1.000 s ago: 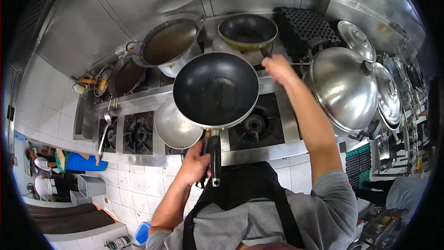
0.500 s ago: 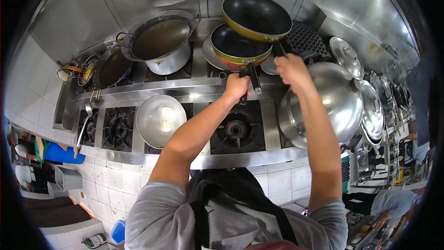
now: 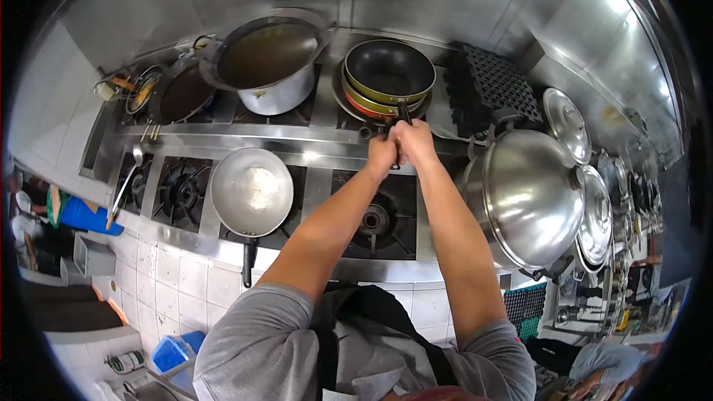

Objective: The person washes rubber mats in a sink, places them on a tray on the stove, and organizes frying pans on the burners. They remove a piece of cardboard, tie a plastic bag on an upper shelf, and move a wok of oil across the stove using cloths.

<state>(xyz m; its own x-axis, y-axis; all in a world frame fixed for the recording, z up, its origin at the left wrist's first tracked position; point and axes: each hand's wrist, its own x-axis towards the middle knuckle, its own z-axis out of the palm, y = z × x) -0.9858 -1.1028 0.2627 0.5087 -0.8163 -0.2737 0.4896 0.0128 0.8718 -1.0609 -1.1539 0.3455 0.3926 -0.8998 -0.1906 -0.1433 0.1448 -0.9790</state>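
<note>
A black-lined frying pan (image 3: 391, 67) with a yellow-green outside sits on top of a stack of pans on the back row of the stove. Beneath it shows a red-sided pan (image 3: 362, 107). My right hand (image 3: 414, 141) is wrapped around the top pan's black handle. Close beside it, my left hand (image 3: 381, 151) grips a handle of the pans underneath; which one exactly is partly hidden. To the left on the front row rests a silver pan (image 3: 252, 189) with a black handle pointing toward me.
A large pot (image 3: 278, 90) of brownish liquid stands back left, next to a dark wok (image 3: 186, 95). A big domed steel lid (image 3: 531, 197) fills the right side. Behind it lies a black perforated rack (image 3: 497, 82). A ladle (image 3: 125, 187) leans at the left edge.
My right hand has lowered the raised frying pan onto the stack and moved left, beside my left hand. My view has shifted slightly, and the silver pan's handle now shows.
</note>
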